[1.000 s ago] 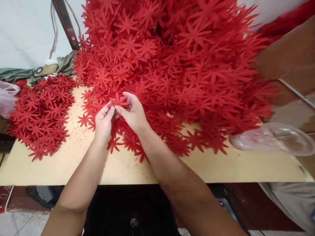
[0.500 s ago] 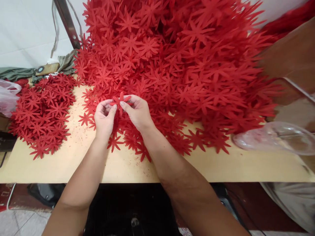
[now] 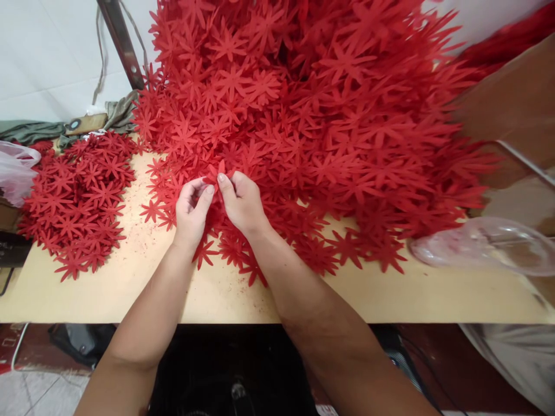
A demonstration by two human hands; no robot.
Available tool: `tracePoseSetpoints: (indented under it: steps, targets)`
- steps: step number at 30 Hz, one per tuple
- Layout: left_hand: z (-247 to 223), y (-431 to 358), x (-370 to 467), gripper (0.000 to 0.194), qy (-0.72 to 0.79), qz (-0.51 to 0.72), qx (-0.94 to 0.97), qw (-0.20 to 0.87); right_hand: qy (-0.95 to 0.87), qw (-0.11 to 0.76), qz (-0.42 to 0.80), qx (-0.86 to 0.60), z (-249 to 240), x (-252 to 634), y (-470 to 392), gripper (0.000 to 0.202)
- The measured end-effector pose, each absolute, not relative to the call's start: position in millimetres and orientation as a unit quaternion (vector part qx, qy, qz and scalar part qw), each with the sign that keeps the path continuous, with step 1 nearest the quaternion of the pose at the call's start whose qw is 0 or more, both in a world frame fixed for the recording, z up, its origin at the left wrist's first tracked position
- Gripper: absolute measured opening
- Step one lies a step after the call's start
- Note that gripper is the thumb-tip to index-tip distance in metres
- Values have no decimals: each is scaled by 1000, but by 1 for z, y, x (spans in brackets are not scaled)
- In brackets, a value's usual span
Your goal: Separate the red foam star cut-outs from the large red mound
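Between my two hands is a red flower-shaped cutout (image 3: pixel 212 175) with narrow petals, partly covered by my fingers. My left hand (image 3: pixel 193 205) pinches its left side between thumb and fingers. On the right side, my right hand (image 3: pixel 241 202) grips it with the thumb pressed on top. Both hands are close together over the front left of a large heap of the same red cutouts (image 3: pixel 295 127). A smaller pile of red cutouts (image 3: pixel 76 202) lies to the left of my hands.
The pale tabletop (image 3: pixel 143 289) carries red crumbs. A clear plastic container (image 3: pixel 481 245) lies at the right, beside brown cardboard (image 3: pixel 511 115). At the left are a plastic bag (image 3: pixel 16 170) and a green cloth (image 3: pixel 32 132). A metal post (image 3: pixel 121 43) rises at the back.
My hands have shifted slightly right and drawn closer together. The right fingers have curled in, and more of the held cutout is covered.
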State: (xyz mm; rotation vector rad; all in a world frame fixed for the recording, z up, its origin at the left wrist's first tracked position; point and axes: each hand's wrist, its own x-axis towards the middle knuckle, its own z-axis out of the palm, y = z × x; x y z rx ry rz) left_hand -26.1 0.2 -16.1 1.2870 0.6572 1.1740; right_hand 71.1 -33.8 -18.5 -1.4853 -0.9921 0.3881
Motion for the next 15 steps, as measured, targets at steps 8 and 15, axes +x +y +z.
tracePoseSetpoints:
  steps: [8,15]
  targets:
    - [-14,0,-25,18,270,492,504,657,-477,637,246,-554,-17,63,-34,43]
    - [-13,7,-24,6,291,535,399,685,-437,656,404,-464,-18,60,-30,38]
